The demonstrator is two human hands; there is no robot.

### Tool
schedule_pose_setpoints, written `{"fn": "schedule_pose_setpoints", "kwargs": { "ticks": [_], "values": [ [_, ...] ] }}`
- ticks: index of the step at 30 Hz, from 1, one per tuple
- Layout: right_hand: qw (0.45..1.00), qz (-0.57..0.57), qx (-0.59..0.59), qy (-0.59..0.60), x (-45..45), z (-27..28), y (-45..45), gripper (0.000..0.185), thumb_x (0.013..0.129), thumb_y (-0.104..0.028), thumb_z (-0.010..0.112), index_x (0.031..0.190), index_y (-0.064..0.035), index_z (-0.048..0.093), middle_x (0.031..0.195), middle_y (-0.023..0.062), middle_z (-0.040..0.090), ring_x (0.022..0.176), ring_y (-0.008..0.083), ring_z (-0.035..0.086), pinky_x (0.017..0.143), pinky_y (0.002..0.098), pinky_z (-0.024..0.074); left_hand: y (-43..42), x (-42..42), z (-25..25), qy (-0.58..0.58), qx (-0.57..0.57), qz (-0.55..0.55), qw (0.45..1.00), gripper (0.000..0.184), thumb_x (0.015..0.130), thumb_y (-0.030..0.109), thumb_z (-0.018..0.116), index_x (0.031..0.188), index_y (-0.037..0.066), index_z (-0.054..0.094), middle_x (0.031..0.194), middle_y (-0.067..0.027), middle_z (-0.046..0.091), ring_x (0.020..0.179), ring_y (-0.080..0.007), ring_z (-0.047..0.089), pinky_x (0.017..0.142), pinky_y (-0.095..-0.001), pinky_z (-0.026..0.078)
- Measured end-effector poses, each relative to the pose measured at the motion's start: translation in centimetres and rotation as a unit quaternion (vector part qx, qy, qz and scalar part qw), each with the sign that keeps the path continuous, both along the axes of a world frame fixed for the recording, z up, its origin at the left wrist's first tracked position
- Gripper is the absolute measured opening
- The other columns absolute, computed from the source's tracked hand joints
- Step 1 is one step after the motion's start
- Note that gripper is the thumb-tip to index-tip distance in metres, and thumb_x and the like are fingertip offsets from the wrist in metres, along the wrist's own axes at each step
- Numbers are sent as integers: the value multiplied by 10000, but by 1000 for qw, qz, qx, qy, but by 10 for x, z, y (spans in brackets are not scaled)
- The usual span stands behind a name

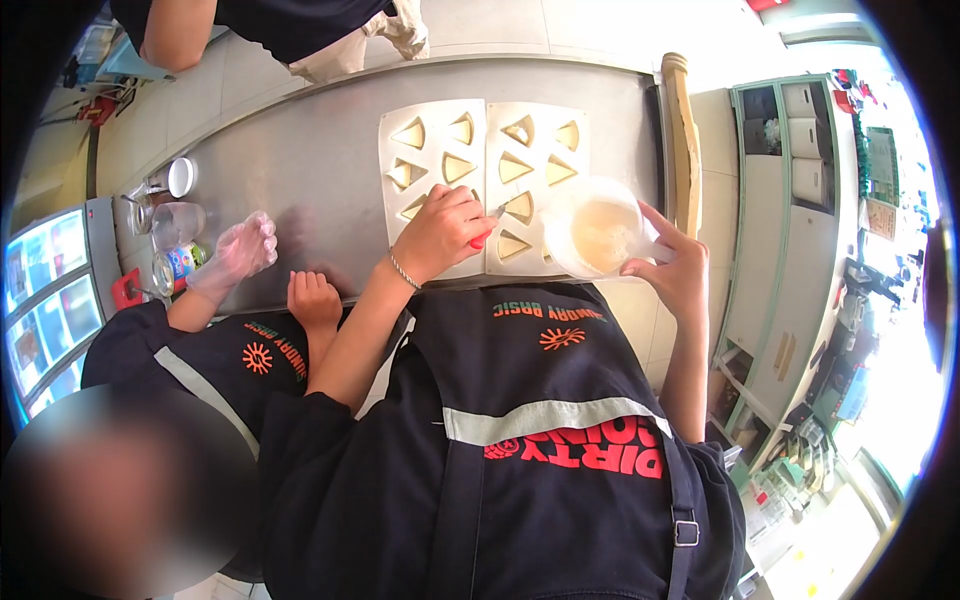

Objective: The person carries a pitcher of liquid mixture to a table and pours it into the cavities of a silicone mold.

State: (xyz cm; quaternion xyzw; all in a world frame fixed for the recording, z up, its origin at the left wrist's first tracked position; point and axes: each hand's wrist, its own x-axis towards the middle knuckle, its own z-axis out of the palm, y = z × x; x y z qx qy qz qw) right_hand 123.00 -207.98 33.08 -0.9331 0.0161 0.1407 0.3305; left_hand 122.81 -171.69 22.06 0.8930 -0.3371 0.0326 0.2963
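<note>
Two cream-coloured molds (487, 130) with wedge-shaped cavities lie side by side on a steel table. My left hand (445, 232) is closed round a small red-handled tool (479, 240) above the seam between the molds. Its short metal tip points toward a cavity in the right mold; whether it is a knife or a spatula I cannot tell. My right hand (672, 258) grips the handle of a translucent plastic jug (600, 235) holding pale beige liquid. The jug hangs over the right mold's near right part and hides some cavities. Pale material shows in several cavities.
A co-worker stands close on my left, with a gloved hand (243, 248) and a bare hand (315, 298) at the steel table (320, 150). Clear containers (178, 226) stand at its left end. Another person (270, 30) is across the table. Green cabinets (775, 260) line the right.
</note>
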Motion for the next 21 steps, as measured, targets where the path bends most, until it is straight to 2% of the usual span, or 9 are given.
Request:
{"fn": "schedule_pose_setpoints", "kwargs": {
  "ticks": [2, 6, 8, 12, 15, 19, 21],
  "values": [
    [994, -31, 95, -41, -4, -5, -5, 984, 547, -457, 1057, 1409, -88, 757, 726, -8, 618, 666, 71, 491, 627, 275, 471, -1, 1, 3, 1, 1, -5, 1000, 329, 748, 163, 891, 1068, 150, 818, 921, 37, 684, 998, -178, 612, 905, -376, 441],
    [994, -29, 90, -54, -6, -4, -15, 981, 557, -441, 1065, 1414, -80, 754, 702, -53, 559, 664, 57, 467, 605, 265, 431, 2, 3, 10, 1, -18, 9, 1000, 339, 758, 151, 883, 1091, 157, 823, 919, 38, 686, 988, -179, 613, 910, -375, 439],
    [989, -53, 123, -54, -7, -11, -21, 995, 558, -437, 1069, 1427, -76, 746, 712, -70, 533, 674, 45, 462, 605, 250, 406, 3, 2, 11, 2, -24, 16, 1000, 339, 765, 146, 880, 1099, 160, 825, 920, 40, 688, 984, -179, 614, 913, -375, 439],
    [978, -67, 187, -59, -8, -22, -42, 1033, 562, -464, 1071, 1436, -33, 727, 754, -74, 546, 697, 44, 489, 617, 248, 410, -3, 1, 10, 9, -57, 15, 998, 319, 797, 148, 869, 1111, 180, 827, 935, 46, 699, 993, -173, 625, 927, -378, 437],
    [952, -127, 265, -86, -15, -20, -49, 1097, 576, -510, 1070, 1445, 39, 688, 804, -47, 609, 731, 56, 555, 650, 242, 452, -16, -2, 5, 3, -82, 18, 996, 323, 814, 158, 861, 1132, 196, 823, 950, 51, 702, 1009, -169, 631, 947, -383, 433],
    [959, -134, 230, -101, -26, -15, -63, 1069, 592, -465, 1076, 1446, 46, 684, 817, -41, 639, 746, 55, 574, 661, 246, 473, -43, -2, -8, 17, -100, -9, 995, 353, 833, 169, 846, 1182, 207, 806, 991, 48, 704, 1046, -169, 631, 977, -391, 426],
    [963, -142, 205, -97, -31, -11, -63, 1037, 588, -398, 1084, 1448, 28, 691, 811, -45, 646, 737, 51, 564, 656, 250, 478, -55, 0, -13, 13, -90, -15, 996, 350, 836, 168, 842, 1182, 202, 802, 1006, 42, 704, 1062, -169, 628, 978, -393, 425]
  ]
}}
